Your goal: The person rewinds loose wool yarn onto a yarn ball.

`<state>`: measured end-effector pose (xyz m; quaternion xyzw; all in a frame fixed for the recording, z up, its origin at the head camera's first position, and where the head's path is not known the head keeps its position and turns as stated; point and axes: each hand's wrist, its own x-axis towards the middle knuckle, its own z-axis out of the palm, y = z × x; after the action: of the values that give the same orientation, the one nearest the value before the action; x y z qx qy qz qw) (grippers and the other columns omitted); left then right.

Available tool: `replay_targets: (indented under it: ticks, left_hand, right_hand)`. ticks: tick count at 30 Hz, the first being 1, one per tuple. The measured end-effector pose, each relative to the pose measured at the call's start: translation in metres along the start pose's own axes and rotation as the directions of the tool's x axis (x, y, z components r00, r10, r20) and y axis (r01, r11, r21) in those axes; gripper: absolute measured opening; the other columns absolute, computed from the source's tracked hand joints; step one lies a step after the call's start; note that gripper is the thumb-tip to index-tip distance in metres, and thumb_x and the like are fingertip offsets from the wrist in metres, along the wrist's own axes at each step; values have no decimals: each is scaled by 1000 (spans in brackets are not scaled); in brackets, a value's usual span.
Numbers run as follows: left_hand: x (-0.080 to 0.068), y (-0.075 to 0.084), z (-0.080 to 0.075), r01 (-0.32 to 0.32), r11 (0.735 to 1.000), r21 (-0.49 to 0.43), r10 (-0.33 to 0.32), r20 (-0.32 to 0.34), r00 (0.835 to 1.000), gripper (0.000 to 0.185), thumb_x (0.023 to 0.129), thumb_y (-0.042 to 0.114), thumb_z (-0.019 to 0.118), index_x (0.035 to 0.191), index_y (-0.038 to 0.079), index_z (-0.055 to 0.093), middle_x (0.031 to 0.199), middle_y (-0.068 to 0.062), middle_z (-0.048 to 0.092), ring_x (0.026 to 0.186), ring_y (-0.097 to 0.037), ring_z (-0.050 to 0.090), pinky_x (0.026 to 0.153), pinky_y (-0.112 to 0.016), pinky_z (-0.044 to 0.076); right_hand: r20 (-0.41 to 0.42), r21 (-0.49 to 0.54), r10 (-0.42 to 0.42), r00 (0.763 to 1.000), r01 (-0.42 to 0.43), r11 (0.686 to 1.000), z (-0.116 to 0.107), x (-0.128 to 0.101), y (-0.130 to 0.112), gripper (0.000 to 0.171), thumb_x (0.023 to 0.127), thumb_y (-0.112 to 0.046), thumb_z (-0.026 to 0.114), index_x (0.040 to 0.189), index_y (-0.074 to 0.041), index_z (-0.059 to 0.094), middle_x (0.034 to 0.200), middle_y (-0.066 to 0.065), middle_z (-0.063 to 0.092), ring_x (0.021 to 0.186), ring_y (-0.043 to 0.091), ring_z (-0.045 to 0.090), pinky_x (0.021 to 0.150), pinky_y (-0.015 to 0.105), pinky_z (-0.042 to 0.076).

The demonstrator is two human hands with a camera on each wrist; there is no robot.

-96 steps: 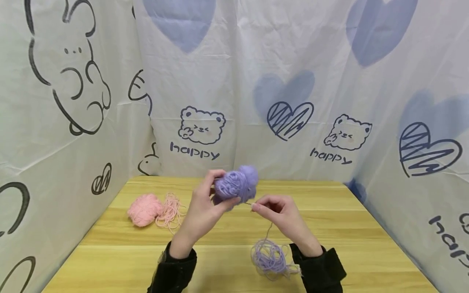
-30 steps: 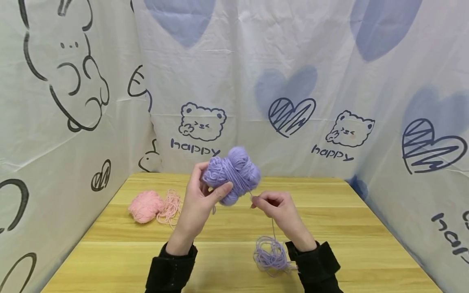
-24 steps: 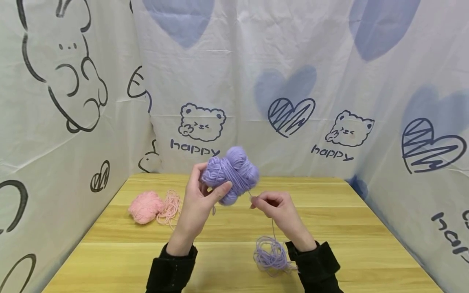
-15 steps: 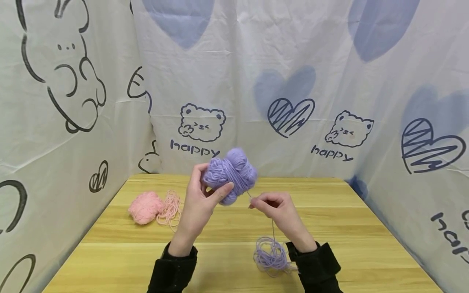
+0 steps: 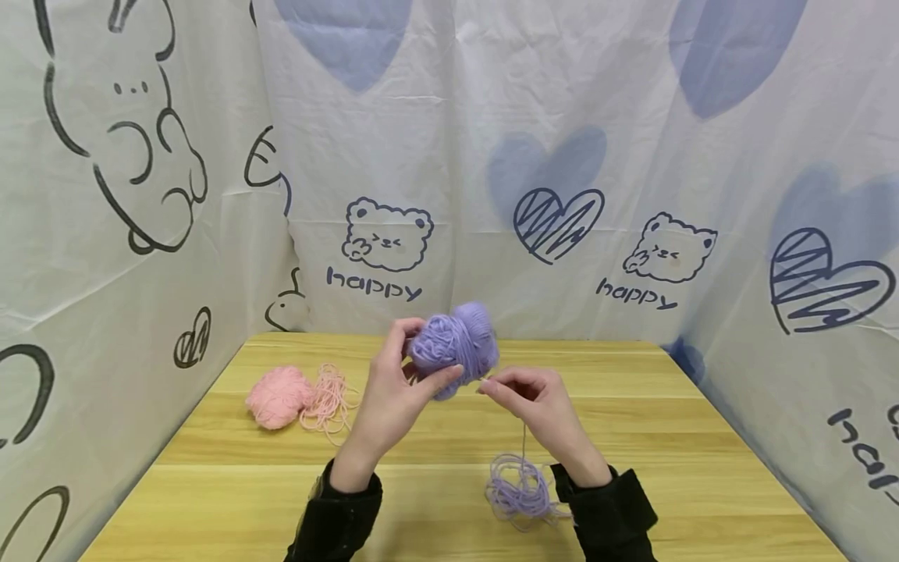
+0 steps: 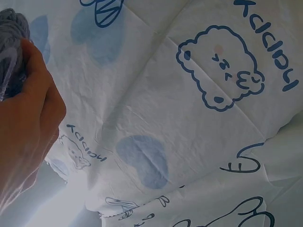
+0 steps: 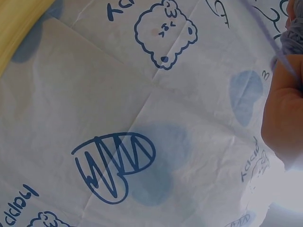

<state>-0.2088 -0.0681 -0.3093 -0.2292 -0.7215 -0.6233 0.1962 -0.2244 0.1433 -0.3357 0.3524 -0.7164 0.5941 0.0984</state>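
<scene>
Lilac yarn ball (image 5: 454, 348) — lumpy, loosely wound — in the left hand's (image 5: 393, 398) grip; right hand (image 5: 537, 406) pinches its strand (image 5: 523, 437).

Wooden table (image 5: 653, 437): pink yarn (image 5: 279, 396), seemingly loose purple strands (image 5: 518, 492).

The printed cloth backdrop (image 5: 449, 156) carries the word "happy" under each cartoon bear (image 5: 387, 240), twice on the back panel; partial letters at the right edge probably read the same.

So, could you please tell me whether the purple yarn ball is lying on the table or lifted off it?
Lifted: the left hand grips the purple yarn ball above the table.
</scene>
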Motion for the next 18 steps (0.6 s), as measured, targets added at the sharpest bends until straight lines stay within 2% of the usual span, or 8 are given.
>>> replay_targets:
  ticks: [8,13,18]
  left_hand:
    - [-1,-3,3,-59,992,111,51,70,996,55,74,0,78,120,7,49,118,-11,57,104,-24,60,79,-25,58]
    - [-1,-3,5,-74,982,175,55,111,992,55,72,0,80,118,6,51,116,-10,57,105,-23,60,80,-24,58]
    - [-2,-4,7,-110,962,252,84,109,990,57,70,0,82,118,6,52,115,-9,58,105,-22,60,83,-29,58]
  right_hand:
    - [-19,-17,-4,1000,4,1000,-1,0,-3,11,93,-3,59,95,2,69,79,-9,63,65,7,46,57,22,42]
    - [-39,-28,-10,999,9,1000,-2,-1,-5,10,92,-2,60,93,3,68,72,-5,54,60,10,41,53,25,36]
    - [-67,-24,-11,998,9,1000,-3,-1,-6,10,92,-2,60,93,4,68,73,-8,57,60,8,41,53,26,36]
